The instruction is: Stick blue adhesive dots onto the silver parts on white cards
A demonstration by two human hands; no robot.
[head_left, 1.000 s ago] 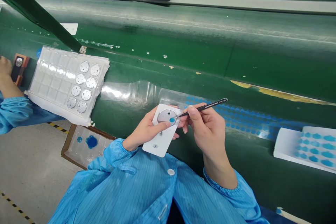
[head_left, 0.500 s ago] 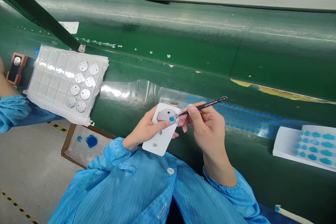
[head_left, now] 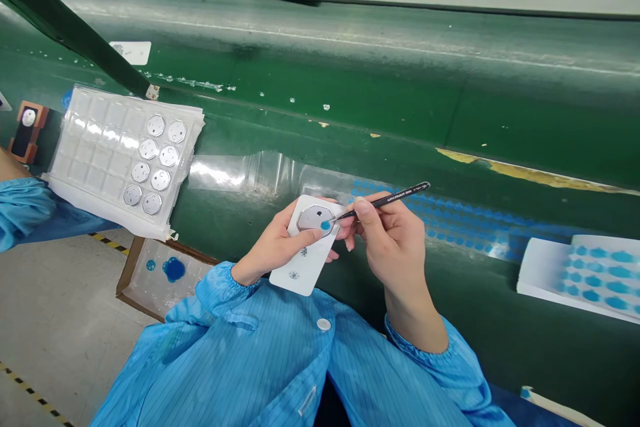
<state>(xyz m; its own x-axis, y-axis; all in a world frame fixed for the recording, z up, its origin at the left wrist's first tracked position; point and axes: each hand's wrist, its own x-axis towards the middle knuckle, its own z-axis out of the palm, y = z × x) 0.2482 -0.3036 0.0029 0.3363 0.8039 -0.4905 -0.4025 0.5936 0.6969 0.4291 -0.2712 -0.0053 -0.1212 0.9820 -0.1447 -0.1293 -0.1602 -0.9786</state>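
Note:
My left hand (head_left: 277, 243) is closed around a white card (head_left: 303, 270), its thumb lying across the front. On the card's upper part sits a silvery metal plate (head_left: 310, 217) with clipped corners and a small dark spot. A small blue round sticker (head_left: 326, 225) lies at the plate's lower right, by my left thumb tip. Black tweezers (head_left: 390, 200) are pinched in my right hand (head_left: 393, 240), and their tips reach the blue sticker. Whether the tips grip it or only touch it I cannot tell.
At left, a clear tray (head_left: 100, 140) holds several metal plates. Beyond it are an orange-and-black fixture (head_left: 27, 130) and another person's sleeve (head_left: 25, 210). Blue-dotted film (head_left: 480, 230) stretches rightward to a white sticker sheet (head_left: 545, 267). A cardboard box (head_left: 131, 277) stands lower left.
The view has shifted slightly. My hands, the card and the tweezers hold nearly the same pose, with the tips still at the blue sticker. The other person's hand at far left has moved mostly out of view.

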